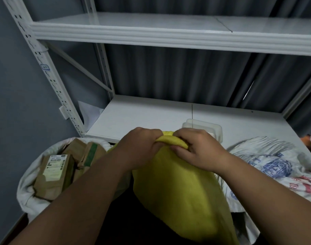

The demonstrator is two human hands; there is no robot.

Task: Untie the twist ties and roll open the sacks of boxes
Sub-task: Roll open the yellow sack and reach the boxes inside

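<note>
A yellow sack (177,191) stands in front of me, its top edge rolled into a thick fold. My left hand (138,147) grips that rolled rim from the left, and my right hand (198,149) grips it from the right, fingers curled over the fold. To the left, a white sack (29,188) lies rolled open with several brown cardboard boxes (54,174) showing inside. On the right lies a white printed sack (274,165) with blue and red markings. No twist tie is visible.
A white metal shelf unit stands behind the sacks, its lower shelf (151,115) holding a clear plastic container (204,128). The upper shelf (168,32) runs overhead. Grey curtains hang behind, and a blue-grey wall is to the left.
</note>
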